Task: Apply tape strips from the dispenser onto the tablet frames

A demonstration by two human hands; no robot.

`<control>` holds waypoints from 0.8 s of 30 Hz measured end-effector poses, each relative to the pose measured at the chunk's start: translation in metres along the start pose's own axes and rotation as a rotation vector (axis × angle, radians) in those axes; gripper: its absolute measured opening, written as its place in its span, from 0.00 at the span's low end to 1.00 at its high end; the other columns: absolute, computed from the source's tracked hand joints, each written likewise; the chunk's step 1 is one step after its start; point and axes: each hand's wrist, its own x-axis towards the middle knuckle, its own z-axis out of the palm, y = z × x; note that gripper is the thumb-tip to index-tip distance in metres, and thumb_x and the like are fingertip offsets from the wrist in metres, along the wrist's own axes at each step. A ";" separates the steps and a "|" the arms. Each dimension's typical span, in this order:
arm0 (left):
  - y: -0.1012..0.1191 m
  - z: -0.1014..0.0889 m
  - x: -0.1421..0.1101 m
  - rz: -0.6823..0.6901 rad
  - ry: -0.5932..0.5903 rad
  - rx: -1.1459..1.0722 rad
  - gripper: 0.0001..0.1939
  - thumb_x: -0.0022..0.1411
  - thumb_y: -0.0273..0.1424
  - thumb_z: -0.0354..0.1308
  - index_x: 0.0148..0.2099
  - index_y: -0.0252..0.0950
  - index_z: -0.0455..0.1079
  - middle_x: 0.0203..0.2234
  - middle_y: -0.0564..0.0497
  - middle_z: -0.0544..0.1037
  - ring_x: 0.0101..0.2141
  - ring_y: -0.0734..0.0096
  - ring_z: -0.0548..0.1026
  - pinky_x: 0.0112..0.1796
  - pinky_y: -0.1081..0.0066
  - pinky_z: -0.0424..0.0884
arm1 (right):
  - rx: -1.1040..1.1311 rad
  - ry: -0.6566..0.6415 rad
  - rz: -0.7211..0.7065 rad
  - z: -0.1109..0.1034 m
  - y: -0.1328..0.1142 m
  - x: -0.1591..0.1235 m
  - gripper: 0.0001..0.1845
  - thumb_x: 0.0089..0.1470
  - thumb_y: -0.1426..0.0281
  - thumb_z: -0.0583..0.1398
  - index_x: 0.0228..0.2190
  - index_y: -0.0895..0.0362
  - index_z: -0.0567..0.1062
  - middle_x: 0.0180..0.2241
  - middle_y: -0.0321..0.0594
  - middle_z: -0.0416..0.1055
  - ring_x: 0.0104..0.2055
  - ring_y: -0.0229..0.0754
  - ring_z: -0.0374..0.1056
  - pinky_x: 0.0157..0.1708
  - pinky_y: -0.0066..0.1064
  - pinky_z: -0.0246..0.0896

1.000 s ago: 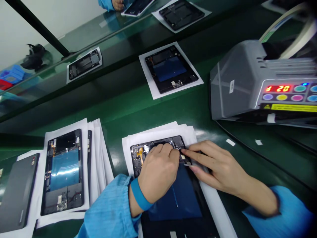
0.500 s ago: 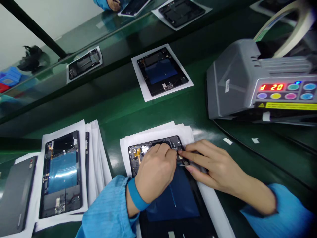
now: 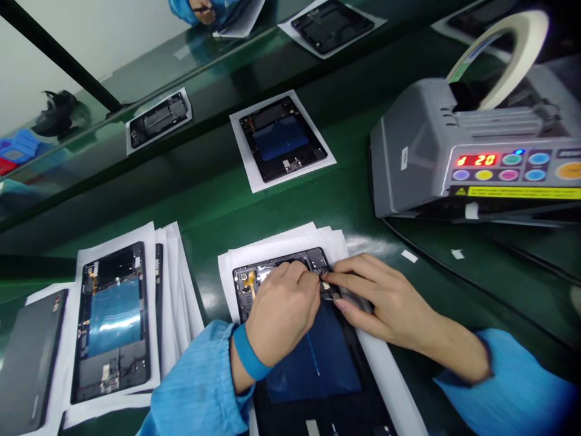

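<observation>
An opened tablet (image 3: pixel 313 363) with a dark blue battery area lies in front of me on a stack of white sheets (image 3: pixel 229 284). My left hand (image 3: pixel 284 303), with a blue wristband, bends over its upper part. Its fingers are curled into a pinch near the upper right corner; what is between them is hidden. My right hand (image 3: pixel 385 297) reaches in from the right. Its index fingertip touches the tablet close to the left fingers, and its thumb rests lower at the edge, the two stretched out and apart. An orange flex cable (image 3: pixel 249 281) shows left of my left hand.
A grey tape dispenser (image 3: pixel 413 151) with a tape roll stands at right, its cable (image 3: pixel 436 260) crossing the bench. Left are another opened tablet (image 3: pixel 115 315) on sheets and a closed one (image 3: pixel 31 357). More opened tablets (image 3: pixel 284 139) lie beyond. A person's hand (image 3: pixel 204 11) shows at top.
The view has shifted slightly, moving the dispenser leftward in the picture. Both hands stay at the tablet's upper right corner with little movement. At the top, the other person's sheet is tilted differently.
</observation>
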 end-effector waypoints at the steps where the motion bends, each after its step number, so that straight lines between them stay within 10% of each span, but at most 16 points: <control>1: 0.000 0.000 0.000 -0.003 0.003 -0.001 0.10 0.67 0.26 0.46 0.37 0.33 0.69 0.31 0.48 0.70 0.32 0.63 0.69 0.36 0.62 0.70 | -0.001 0.018 -0.007 0.001 0.000 -0.001 0.14 0.57 0.71 0.56 0.46 0.57 0.72 0.39 0.44 0.70 0.39 0.42 0.65 0.38 0.38 0.67; 24: 0.001 -0.001 -0.003 0.060 -0.017 0.156 0.10 0.67 0.24 0.47 0.35 0.33 0.68 0.30 0.49 0.70 0.31 0.65 0.69 0.34 0.64 0.71 | -0.418 -0.069 -0.156 -0.004 -0.007 0.000 0.17 0.59 0.65 0.54 0.44 0.60 0.75 0.36 0.44 0.72 0.37 0.44 0.65 0.36 0.36 0.63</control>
